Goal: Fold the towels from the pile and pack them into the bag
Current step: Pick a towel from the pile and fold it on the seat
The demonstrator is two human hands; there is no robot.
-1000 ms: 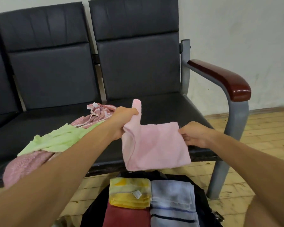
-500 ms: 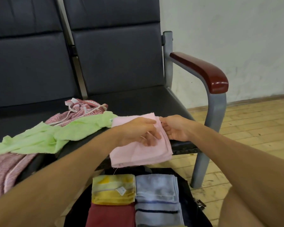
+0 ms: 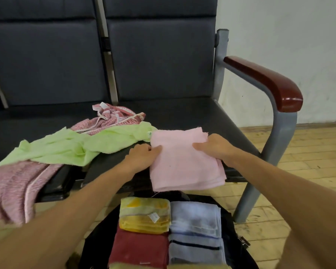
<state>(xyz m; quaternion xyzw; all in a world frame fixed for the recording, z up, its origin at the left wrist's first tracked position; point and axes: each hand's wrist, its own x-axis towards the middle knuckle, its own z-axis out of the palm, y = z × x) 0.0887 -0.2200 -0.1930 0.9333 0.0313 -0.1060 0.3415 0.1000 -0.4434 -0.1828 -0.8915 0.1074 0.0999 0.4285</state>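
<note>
While the black seat [image 3: 182,113] bears the pile [image 3: 76,146] at left and the near bag [image 3: 97,247] sits part-filled, the pink towel [image 3: 182,166], airborne a second ago, lies folded on the seat's edge, left hand [image 3: 142,157] and right hand [image 3: 216,147] gripping its sides, seemingly ready to pack.

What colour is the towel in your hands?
The towel is plain pale pink, with no pattern; the head view shows it clearly.

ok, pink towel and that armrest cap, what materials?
pink towel: looks like soft terry cotton, matte, with a fuzzy nap and a frayed top edge. armrest cap: probably lacquered wood or moulded plastic, glossy red-brown with highlights; cannot tell which.
</note>
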